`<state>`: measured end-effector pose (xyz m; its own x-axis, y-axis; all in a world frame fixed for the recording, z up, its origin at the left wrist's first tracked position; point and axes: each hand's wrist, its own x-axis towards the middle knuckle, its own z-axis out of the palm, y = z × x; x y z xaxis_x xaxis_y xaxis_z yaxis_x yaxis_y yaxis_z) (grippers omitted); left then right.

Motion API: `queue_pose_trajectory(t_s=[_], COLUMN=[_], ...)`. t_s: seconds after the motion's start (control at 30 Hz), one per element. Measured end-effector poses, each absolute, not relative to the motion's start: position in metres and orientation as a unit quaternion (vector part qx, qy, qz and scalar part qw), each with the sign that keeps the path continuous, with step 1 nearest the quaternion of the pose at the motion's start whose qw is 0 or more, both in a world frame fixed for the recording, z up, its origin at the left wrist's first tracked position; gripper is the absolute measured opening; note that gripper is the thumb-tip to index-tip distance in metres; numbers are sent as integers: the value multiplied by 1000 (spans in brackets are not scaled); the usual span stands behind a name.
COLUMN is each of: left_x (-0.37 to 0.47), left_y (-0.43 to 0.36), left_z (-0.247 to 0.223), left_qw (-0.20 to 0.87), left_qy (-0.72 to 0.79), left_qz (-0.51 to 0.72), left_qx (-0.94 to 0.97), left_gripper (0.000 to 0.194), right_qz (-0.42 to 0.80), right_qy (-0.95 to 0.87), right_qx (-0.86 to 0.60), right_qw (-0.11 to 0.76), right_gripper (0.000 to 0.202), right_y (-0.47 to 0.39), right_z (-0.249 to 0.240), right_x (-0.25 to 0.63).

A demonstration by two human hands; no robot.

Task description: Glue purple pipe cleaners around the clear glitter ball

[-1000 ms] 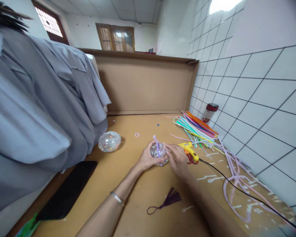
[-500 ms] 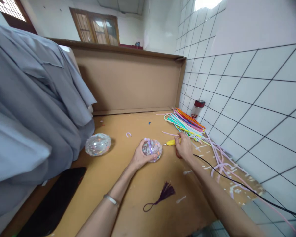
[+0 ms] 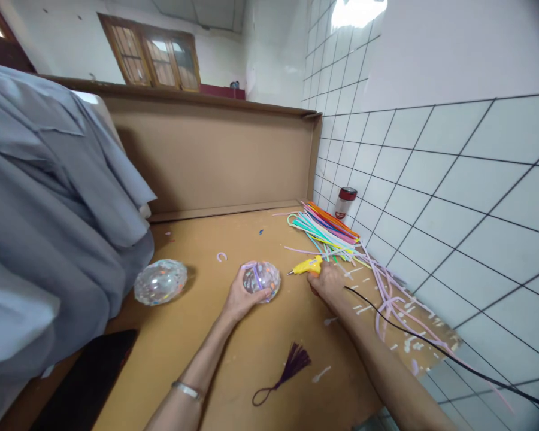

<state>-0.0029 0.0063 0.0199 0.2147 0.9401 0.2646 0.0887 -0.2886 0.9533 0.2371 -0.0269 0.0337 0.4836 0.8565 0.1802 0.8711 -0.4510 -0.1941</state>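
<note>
My left hand (image 3: 243, 294) is wrapped round a clear plastic ball (image 3: 269, 278) with coloured specks, and a lilac strip (image 3: 256, 276) runs across it. To its right, my right hand (image 3: 327, 280) grips a yellow glue gun (image 3: 306, 266) by the handle. The nozzle points left at the ball, with a small gap between them. A black cord (image 3: 399, 326) trails from the gun to the lower right. A second clear speckled piece (image 3: 160, 282) lies on the cardboard at the left. Nearer to me rests a dark purple tassel (image 3: 291, 366) with a loop.
Colourful pipe cleaners (image 3: 327, 230) lie in a bundle at the back right, with lilac strips (image 3: 388, 299) beside them. A red-lidded jar (image 3: 345, 202) stands by the tiled wall (image 3: 453, 179). Grey cloth (image 3: 63, 197) covers the left side. A cardboard panel (image 3: 224, 155) closes the back.
The view has shifted to the right. My right hand now has the glue gun by its handle, and more of its yellow body shows. My left hand still holds the ball.
</note>
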Motion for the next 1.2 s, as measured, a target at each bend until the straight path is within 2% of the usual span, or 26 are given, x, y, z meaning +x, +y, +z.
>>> queue_pose_trajectory(t_s=[0.17, 0.43, 0.57, 0.77, 0.97, 1.2], left_x=[2, 8, 16, 17, 12, 11], left_y=[21, 36, 47, 54, 52, 51], left_z=[17, 24, 22, 10, 14, 11], left_qw=[441, 455, 448, 471, 467, 454], left_qy=[424, 404, 385, 379, 373, 364], left_qz=[513, 515, 511, 497, 496, 508], left_qx=[603, 604, 624, 622, 630, 635], left_gripper=[75, 76, 79, 86, 83, 82], right_qz=[-60, -53, -67, -156, -190, -233], right_qy=[-491, -469, -485, -547, -577, -666], right_qx=[-840, -825, -800, -716, -672, -598], right_qw=[222, 312, 346, 404, 424, 379], right_gripper=[42, 47, 44, 31, 26, 20], right_y=[-17, 32, 41, 38, 37, 38], right_z=[51, 76, 68, 40, 53, 74], right_x=[233, 224, 225, 234, 236, 221])
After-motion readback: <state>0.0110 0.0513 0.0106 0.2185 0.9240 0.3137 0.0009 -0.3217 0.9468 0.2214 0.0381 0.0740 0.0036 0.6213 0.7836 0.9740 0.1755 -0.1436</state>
